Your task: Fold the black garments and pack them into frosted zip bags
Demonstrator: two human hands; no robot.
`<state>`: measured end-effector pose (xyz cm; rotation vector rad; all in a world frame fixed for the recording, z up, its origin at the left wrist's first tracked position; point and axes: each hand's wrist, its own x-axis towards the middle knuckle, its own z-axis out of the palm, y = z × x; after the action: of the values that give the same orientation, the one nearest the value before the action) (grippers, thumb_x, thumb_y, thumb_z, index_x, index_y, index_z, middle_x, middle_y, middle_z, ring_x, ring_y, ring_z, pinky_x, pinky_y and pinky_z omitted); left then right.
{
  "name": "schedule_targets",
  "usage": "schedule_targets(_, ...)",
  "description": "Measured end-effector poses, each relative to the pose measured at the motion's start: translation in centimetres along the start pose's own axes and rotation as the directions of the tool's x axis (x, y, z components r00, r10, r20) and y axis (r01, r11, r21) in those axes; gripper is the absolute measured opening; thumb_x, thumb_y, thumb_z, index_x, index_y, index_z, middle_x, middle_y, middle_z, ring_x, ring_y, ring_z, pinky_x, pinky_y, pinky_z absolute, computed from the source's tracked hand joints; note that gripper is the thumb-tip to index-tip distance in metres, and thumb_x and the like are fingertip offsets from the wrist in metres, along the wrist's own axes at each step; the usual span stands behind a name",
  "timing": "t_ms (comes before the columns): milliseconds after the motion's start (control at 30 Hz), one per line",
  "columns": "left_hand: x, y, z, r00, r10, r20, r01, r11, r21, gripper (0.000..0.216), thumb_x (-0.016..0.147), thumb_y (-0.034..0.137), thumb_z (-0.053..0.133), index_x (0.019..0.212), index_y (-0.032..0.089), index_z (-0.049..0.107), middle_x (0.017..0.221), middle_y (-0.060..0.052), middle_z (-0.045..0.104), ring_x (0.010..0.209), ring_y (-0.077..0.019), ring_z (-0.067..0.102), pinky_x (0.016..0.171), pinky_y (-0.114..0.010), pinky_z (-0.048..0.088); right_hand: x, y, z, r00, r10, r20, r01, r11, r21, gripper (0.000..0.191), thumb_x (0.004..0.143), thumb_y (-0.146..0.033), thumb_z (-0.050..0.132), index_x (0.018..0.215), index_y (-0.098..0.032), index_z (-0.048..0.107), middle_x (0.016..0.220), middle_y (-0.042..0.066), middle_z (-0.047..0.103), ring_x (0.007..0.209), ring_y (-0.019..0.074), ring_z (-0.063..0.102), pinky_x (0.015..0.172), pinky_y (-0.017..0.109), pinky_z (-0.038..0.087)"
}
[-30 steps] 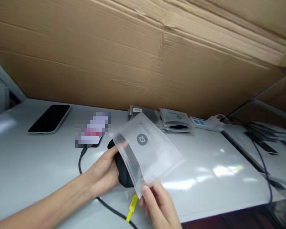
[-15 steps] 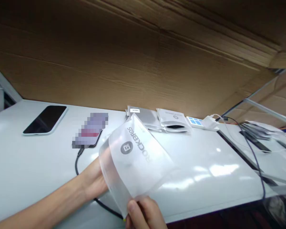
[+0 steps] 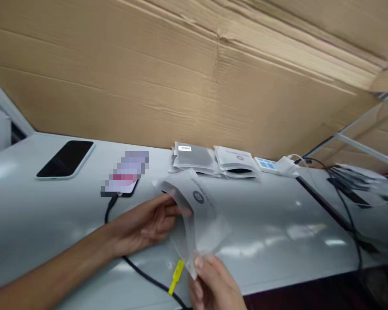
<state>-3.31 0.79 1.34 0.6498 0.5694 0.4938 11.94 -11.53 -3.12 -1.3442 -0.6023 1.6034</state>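
Note:
A frosted zip bag [image 3: 198, 202] with a round grey logo is held between both hands above the white table [image 3: 278, 215]. My left hand [image 3: 145, 224] comes from the left, its thumb and fingertips closed on the bag's open upper edge. At the bottom of the view my right hand [image 3: 213, 284] pinches the bag's lower corner. The bag bends edge-on toward me. Something dark shows at the bag's mouth near my left fingertips; I cannot make out what it is.
A black phone [image 3: 66, 158] and a second phone [image 3: 126, 178] on a black cable [image 3: 142, 273] with a yellow tag [image 3: 176, 275] lie at the left. More frosted bags [image 3: 213, 159], a white charger [image 3: 286, 165] and dark cables [image 3: 349, 206] sit behind and right. A cardboard wall [image 3: 181, 77] backs the table.
The bag has swung from facing me flat to edge-on. The black object that my left hand held a second ago is no longer in plain sight. My left fingers now close on the bag's mouth.

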Motion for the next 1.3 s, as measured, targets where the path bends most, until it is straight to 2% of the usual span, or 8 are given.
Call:
schedule_targets(133, -0.1, 0.3, -0.3, 0.996, 0.047, -0.076, -0.001, 0.855, 0.519, 0.036, 0.091, 0.047, 0.052, 0.089, 0.016, 0.072, 0.073, -0.006, 0.072, 0.038, -0.0043, 0.031, 0.038, -0.02, 0.016, 0.6, -2.1, -1.5, 0.995, 0.062, 0.084, -0.07, 0.993, 0.091, 0.056, 0.062, -0.068, 0.071, 0.06, -0.022, 0.04, 0.042, -0.012, 0.033, 0.032, 0.0016, 0.02, 0.034, 0.017, 0.016)
schedule_targets(300, -0.3, -0.2, -1.2, 0.746, 0.638, 0.189, -0.244, -0.002, 0.97, 0.028, 0.082, 0.042, 0.067, 0.101, 0.024, 0.075, 0.07, -0.003, 0.066, 0.062, -0.0159, 0.055, 0.061, -0.026, 0.041, 0.4, -4.0, -3.9, 0.998, -0.015, 0.057, 0.009, 0.993, 0.117, 0.054, 0.065, -0.06, 0.074, 0.058, -0.021, 0.038, 0.045, -0.011, 0.033, 0.035, 0.0022, 0.022, 0.035, 0.018, 0.014)
schedule_targets(400, -0.1, -0.6, -1.8, 0.679, 0.635, 0.369, -0.275, -0.246, 0.929, 0.058, 0.079, 0.038, 0.071, 0.134, 0.028, 0.057, 0.105, -0.009, 0.066, 0.093, -0.025, 0.06, 0.083, -0.035, 0.047, -0.2, -4.5, -4.3, 0.999, -0.031, 0.043, 0.025, 0.993, 0.119, 0.048, 0.073, -0.054, 0.072, 0.061, -0.019, 0.041, 0.048, -0.01, 0.035, 0.037, 0.0018, 0.023, 0.039, 0.018, 0.016)
schedule_targets(633, 0.9, -1.3, -2.9, 0.823, 0.421, 0.381, -0.313, -0.223, 0.923, 0.086, 0.072, 0.034, 0.077, 0.147, 0.034, 0.037, 0.149, -0.014, 0.04, 0.132, -0.0389, 0.04, 0.106, -0.054, 0.036, -1.0, -5.6, -4.6, 0.984, 0.035, 0.173, -0.052, 0.994, 0.093, 0.047, 0.072, -0.051, 0.073, 0.059, -0.019, 0.042, 0.047, -0.01, 0.035, 0.037, 0.002, 0.023, 0.039, 0.018, 0.016)
schedule_targets(967, 0.8, -1.3, -2.2, 0.677, 0.555, 0.484, -0.384, -0.295, 0.875, 0.03, 0.092, 0.024, 0.049, 0.11, 0.028, 0.073, 0.085, -0.009, 0.068, 0.075, -0.021, 0.059, 0.07, -0.033, 0.045, -2.2, -7.5, -7.8, 0.973, -0.23, 0.005, 0.23, 0.973, -0.019, 0.048, 0.08, -0.059, 0.062, 0.056, -0.021, 0.046, 0.047, -0.006, 0.036, 0.038, 0.0071, 0.029, 0.037, 0.022, 0.027)
schedule_targets(1067, 0.7, -1.4, -2.4, 0.618, 0.641, 0.455, -0.381, -0.263, 0.887, 0.029, 0.092, 0.025, 0.048, 0.107, 0.025, 0.074, 0.071, -0.006, 0.062, 0.065, -0.0182, 0.052, 0.063, -0.032, 0.042, -2.7, -9.3, -9.5, 0.746, -0.621, -0.238, 0.505, 0.762, -0.404, 0.033, 0.079, -0.056, 0.065, 0.081, -0.023, 0.063, 0.067, 0.001, 0.054, 0.055, 0.0149, 0.051, 0.048, 0.028, 0.043)
schedule_targets(1167, 0.6, -1.6, -2.4, 0.595, 0.688, 0.415, -0.354, -0.24, 0.904, 0.03, 0.092, 0.025, 0.048, 0.109, 0.024, 0.073, 0.061, -0.002, 0.055, 0.059, -0.0169, 0.047, 0.06, -0.031, 0.04, -2.7, -11.1, -10.0, 0.411, -0.911, -0.024, 0.5, 0.247, -0.83, 0.037, 0.078, -0.045, 0.071, 0.108, -0.026, 0.062, 0.101, 0.006, 0.061, 0.089, 0.0237, 0.06, 0.081, 0.04, 0.05)
schedule_targets(1300, 0.3, -1.9, -2.0, 0.568, 0.714, 0.409, -0.341, -0.248, 0.907, 0.028, 0.091, 0.023, 0.052, 0.111, 0.023, 0.072, 0.061, -0.002, 0.06, 0.056, -0.0158, 0.05, 0.057, -0.029, 0.04, -1.3, -11.6, -8.2, 0.443, -0.743, 0.502, 0.519, -0.244, -0.819, 0.064, 0.08, -0.036, 0.071, 0.137, -0.027, 0.044, 0.131, 0.012, 0.054, 0.121, 0.0312, 0.05, 0.1, 0.049, 0.042)
